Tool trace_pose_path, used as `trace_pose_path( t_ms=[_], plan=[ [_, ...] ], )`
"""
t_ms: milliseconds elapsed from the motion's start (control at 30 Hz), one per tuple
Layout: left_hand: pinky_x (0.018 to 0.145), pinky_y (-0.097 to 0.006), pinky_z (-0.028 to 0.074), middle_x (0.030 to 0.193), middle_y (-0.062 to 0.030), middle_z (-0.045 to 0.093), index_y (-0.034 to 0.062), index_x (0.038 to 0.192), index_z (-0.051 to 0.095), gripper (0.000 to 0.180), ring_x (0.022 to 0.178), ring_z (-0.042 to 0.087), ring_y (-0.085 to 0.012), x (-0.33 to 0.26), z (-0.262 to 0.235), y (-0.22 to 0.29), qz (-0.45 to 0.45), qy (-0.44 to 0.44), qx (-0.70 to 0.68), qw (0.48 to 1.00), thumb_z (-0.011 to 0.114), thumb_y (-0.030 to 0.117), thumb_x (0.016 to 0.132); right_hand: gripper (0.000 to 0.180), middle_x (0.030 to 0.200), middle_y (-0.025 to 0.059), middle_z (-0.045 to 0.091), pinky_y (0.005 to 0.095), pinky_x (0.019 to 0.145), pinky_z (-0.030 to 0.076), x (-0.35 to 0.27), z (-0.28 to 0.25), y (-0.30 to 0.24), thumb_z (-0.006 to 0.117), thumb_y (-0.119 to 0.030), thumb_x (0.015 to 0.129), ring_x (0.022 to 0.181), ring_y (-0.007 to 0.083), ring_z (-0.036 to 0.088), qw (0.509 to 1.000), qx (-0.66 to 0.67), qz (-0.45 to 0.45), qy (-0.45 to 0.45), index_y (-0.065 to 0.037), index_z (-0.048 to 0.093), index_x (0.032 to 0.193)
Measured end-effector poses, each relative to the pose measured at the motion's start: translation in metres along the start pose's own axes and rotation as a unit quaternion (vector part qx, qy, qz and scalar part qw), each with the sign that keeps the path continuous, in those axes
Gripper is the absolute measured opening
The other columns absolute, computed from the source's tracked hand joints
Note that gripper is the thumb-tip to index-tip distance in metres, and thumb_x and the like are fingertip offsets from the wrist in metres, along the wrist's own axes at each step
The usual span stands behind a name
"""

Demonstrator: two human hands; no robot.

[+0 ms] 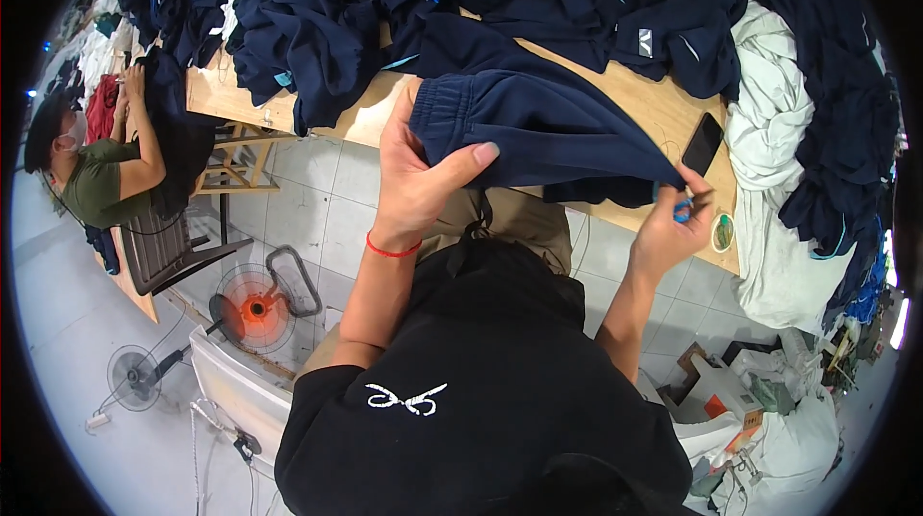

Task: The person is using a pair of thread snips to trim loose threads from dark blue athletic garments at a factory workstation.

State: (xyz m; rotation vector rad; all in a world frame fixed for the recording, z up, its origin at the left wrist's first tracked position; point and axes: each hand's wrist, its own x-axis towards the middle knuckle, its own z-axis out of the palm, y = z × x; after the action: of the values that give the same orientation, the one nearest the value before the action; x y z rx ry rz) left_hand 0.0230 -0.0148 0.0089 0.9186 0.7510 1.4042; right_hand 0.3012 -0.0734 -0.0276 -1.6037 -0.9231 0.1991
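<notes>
A navy garment with a gathered elastic band stretches between my two hands above the table's near edge. My left hand grips it at the elastic band, the thumb lying on top of the cloth and the fingers hidden behind. At the garment's right end, my right hand pinches the edge of the cloth. A small blue object sits among the right fingers, too covered to name. Part of the same dark cloth seems to reach back onto the table.
Heaped navy garments cover the wooden table's far side. A black phone, a small round container and white cloth are at right. A fan stands lower left; a co-worker handles dark cloth at far left.
</notes>
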Motion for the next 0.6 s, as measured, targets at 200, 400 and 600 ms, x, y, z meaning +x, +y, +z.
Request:
trace_pose_path(
  t_ms=[200, 400, 600],
  plan=[
    [0.097, -0.028, 0.058, 0.115, -0.0053, 0.074, 0.0013, 0.128, 0.062, 0.050, 0.103, 0.072, -0.0112, -0.004, -0.003, 0.000, 0.013, -0.006, 0.011, 1.000, 0.085, -0.010, 0.085, 0.025, 0.112, 0.0053, 0.067, 0.0199, 0.066, 0.038, 0.010, -0.006, -0.008, 0.070, 0.016, 0.085, 0.077, 0.0058, 0.050, 0.997, 0.015, -0.062, 0.046, -0.002, 0.072, 0.102],
    [0.096, -0.029, 0.059, 0.114, -0.0059, 0.074, 0.0008, 0.129, 0.060, 0.053, 0.102, 0.073, -0.0136, -0.005, -0.002, 0.004, -0.010, 0.027, -0.009, 1.000, 0.082, -0.011, 0.083, 0.028, 0.106, 0.0053, 0.065, 0.0217, 0.062, 0.037, 0.004, -0.008, -0.015, 0.069, 0.019, 0.081, 0.082, 0.0091, 0.057, 0.985, -0.016, -0.166, 0.050, -0.007, 0.068, 0.091],
    [0.103, -0.034, 0.056, 0.121, -0.0099, 0.070, 0.0005, 0.134, 0.055, 0.054, 0.110, 0.071, -0.0183, -0.005, -0.026, -0.012, -0.009, 0.039, -0.113, 0.993, 0.076, -0.009, 0.085, 0.032, 0.103, 0.0058, 0.065, 0.0249, 0.059, 0.035, -0.012, -0.008, -0.013, 0.067, 0.021, 0.074, 0.084, 0.0131, 0.060, 0.984, -0.021, -0.177, -0.002, -0.010, 0.068, 0.083]
  ],
)
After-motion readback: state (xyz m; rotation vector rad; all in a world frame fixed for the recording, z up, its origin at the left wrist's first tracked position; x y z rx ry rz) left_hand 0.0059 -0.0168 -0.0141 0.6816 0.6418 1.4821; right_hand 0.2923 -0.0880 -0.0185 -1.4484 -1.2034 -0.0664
